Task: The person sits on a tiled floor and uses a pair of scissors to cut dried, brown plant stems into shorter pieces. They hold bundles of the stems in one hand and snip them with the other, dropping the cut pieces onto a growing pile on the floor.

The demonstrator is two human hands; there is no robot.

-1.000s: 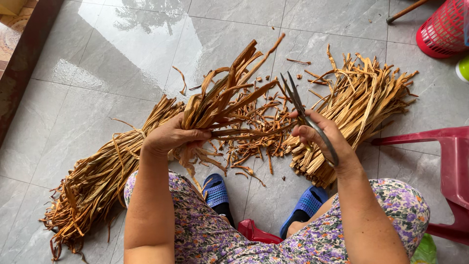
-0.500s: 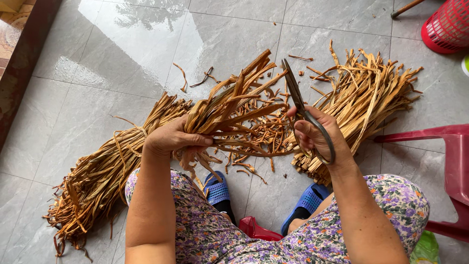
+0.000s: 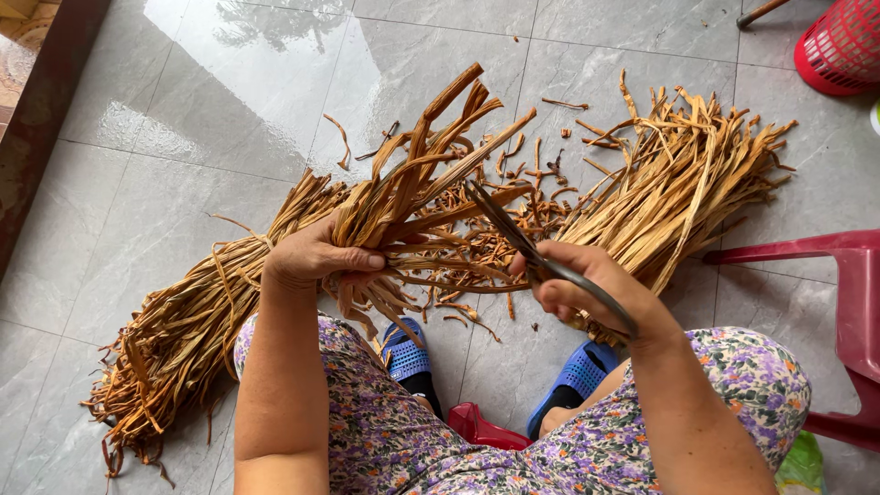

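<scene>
Over the tiled floor (image 3: 183, 137), left hand (image 3: 316, 257) clamped on dried strips (image 3: 412, 183) fanning toward one o'clock, right hand (image 3: 587, 289) closed around scissors (image 3: 513, 234), for trimming.

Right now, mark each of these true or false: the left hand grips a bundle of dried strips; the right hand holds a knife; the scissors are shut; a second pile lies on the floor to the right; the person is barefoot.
1. The left hand grips a bundle of dried strips. True.
2. The right hand holds a knife. False: it holds scissors.
3. The scissors are shut. False: the blades are spread, at the bundle's strips.
4. A second pile of strips lies on the floor at the right. True.
5. The person is barefoot. False: blue sandals are on the feet.
</scene>
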